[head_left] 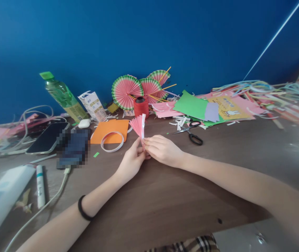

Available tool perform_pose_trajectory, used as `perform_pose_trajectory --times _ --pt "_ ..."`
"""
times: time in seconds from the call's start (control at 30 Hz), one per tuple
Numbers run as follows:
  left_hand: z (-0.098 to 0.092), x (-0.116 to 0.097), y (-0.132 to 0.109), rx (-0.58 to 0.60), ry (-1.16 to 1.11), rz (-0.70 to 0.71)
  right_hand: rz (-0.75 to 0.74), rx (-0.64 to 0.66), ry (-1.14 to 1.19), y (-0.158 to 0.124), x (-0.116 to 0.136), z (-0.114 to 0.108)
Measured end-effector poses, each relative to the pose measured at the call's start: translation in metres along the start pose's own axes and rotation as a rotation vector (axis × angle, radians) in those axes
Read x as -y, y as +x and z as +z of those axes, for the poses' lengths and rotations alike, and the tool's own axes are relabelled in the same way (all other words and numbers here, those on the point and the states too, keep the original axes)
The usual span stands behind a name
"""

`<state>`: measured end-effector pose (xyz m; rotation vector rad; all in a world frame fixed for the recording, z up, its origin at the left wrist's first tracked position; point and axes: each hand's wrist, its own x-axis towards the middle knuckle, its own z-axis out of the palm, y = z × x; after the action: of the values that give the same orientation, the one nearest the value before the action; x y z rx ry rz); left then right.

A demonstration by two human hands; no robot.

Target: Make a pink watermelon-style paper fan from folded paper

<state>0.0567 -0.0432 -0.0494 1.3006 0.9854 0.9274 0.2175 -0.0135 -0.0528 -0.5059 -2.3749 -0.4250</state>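
Observation:
A pleated pink paper fan (136,126) stands upright between my hands, its folds spreading out at the top left. Along its right edge runs a white strip (143,122), which looks like tape. My left hand (133,157) is closed around the lower end of the folds. From the right, my right hand (163,150) pinches the fan near the bottom of the white strip. The fingertips of both hands meet there, and the fan's base is hidden behind them. Just behind the fan stands a spool of red thread (141,108).
Left of my hands, a tape roll (112,141) lies partly on an orange paper sheet (109,126). Scissors (192,133) and paper scraps lie to the right. Finished-looking watermelon fans (127,91), a green bottle (63,96) and coloured paper (191,106) line the wall. Phones (48,137) are at left.

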Motion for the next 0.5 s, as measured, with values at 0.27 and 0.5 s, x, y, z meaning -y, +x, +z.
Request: perform_pose_trajectory --times 0.27,0.5 --pt "0.0021 -0.0045 -0.0006 0.010 0.005 -0.014 -0.026 -0.010 -0.020 0.0016 0.0006 0.0001" --pt "0.0022 -0.0051 0.0001 -0.001 -0.014 -0.033 0.013 -0.014 0.037 0.0029 -0.0010 -0.0023"
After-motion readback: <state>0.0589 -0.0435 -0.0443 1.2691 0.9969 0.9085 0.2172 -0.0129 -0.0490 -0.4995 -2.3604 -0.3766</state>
